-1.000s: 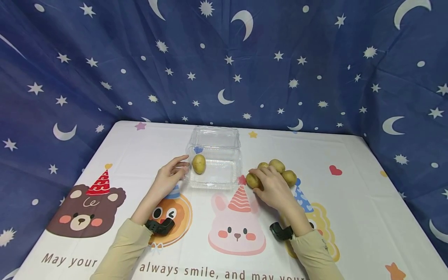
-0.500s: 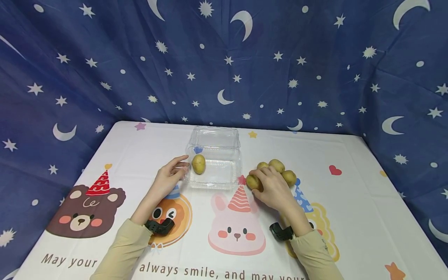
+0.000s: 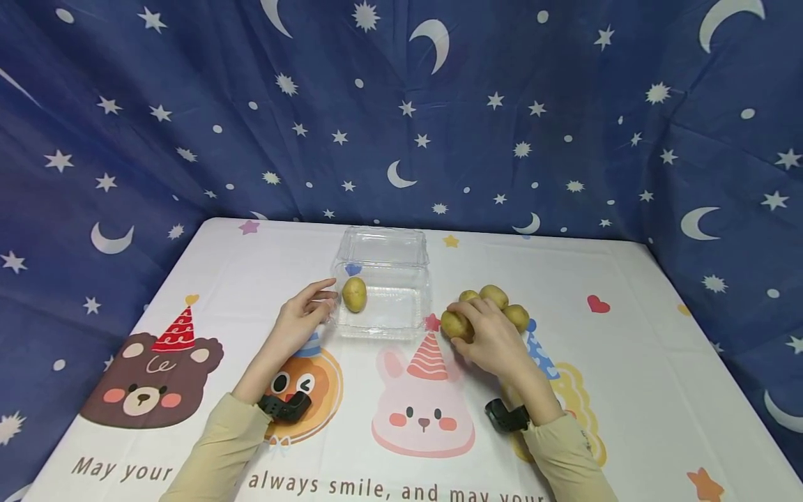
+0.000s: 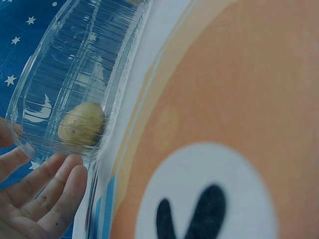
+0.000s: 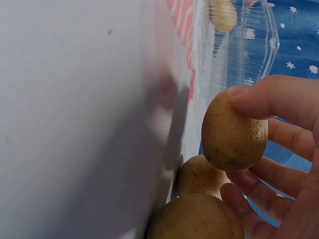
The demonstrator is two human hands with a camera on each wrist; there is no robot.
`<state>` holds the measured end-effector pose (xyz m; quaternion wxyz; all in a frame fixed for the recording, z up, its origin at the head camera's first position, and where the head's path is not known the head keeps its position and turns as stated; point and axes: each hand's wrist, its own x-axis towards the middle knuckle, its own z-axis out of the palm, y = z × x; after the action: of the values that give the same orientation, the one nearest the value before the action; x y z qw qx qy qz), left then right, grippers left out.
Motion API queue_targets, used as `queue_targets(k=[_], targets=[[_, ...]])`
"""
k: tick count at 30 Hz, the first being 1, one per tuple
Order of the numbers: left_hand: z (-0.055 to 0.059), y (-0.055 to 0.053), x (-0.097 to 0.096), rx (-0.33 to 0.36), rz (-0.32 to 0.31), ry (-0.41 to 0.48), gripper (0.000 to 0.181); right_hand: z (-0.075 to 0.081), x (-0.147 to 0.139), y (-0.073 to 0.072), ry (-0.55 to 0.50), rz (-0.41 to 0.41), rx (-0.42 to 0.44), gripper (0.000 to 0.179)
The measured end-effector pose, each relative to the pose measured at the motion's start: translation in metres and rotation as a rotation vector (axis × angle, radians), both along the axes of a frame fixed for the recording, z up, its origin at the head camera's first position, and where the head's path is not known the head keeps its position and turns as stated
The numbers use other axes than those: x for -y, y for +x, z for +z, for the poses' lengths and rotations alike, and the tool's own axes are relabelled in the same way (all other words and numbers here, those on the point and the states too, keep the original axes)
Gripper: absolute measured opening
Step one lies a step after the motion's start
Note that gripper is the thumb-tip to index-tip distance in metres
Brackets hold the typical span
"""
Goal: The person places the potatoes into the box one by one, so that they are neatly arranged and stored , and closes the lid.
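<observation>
1. Head view. Potato (image 3: 454, 325) sits in your right hand (image 3: 492, 341), fingers curled round it, at the left edge of the potato pile (image 3: 502, 307) on the desk (image 3: 640, 362). Your left hand (image 3: 300, 319) lies flat-fingered against the left wall of the clear container (image 3: 384, 300), steadying it; one potato in the box (image 3: 354, 293) lies by that wall.

2. Left wrist view. Fingers (image 4: 47, 191) are straight and relaxed, touching the container's corner (image 4: 79, 89). Judged thin, springy plastic: light, likely to skid or buckle, so press the rim, not the wall.

3. Right wrist view. Thumb and fingers pinch the held potato (image 5: 233, 128) across its middle, just above two more of the pile (image 5: 199, 209). Judged firm, dense, dry-skinned, rounded: it may roll. Grip across the widest part.
</observation>
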<state>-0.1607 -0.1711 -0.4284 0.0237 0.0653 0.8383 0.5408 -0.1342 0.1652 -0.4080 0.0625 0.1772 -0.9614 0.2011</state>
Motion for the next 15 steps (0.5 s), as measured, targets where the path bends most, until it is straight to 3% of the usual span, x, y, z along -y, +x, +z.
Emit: queue_targets(k=[7,15], targets=[[0.002,0.001,0.0,0.01,0.002,-0.005,0.045,0.006,-0.002,0.001,-0.038,0.007,-0.003,0.051],[0.04,0.019,-0.011,0.014,-0.007,-0.028,0.043,0.014,-0.005,-0.001,-0.106,0.068,-0.041,0.05]])
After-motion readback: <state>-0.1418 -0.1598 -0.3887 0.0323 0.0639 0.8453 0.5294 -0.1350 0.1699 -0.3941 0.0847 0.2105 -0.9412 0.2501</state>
